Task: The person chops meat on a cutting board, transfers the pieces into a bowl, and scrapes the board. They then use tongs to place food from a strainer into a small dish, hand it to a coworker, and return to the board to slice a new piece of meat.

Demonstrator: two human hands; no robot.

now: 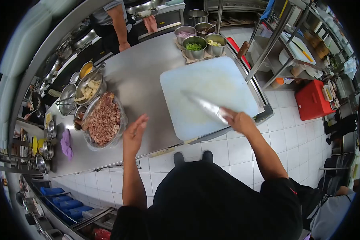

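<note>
- Knife [206,106]: one, over the board [228,82], its handle clenched in my right hand [240,121].
- My left hand [135,132] pinches nothing, fingers extended, between mince [104,124] and board.
- To work well, I should keep that grip firm, the blade over the board, and my left fingers clear of its edge.
- I count one board, one mince heap, one purple cloth [67,145], four filled pots [195,55] just beyond the board.
</note>
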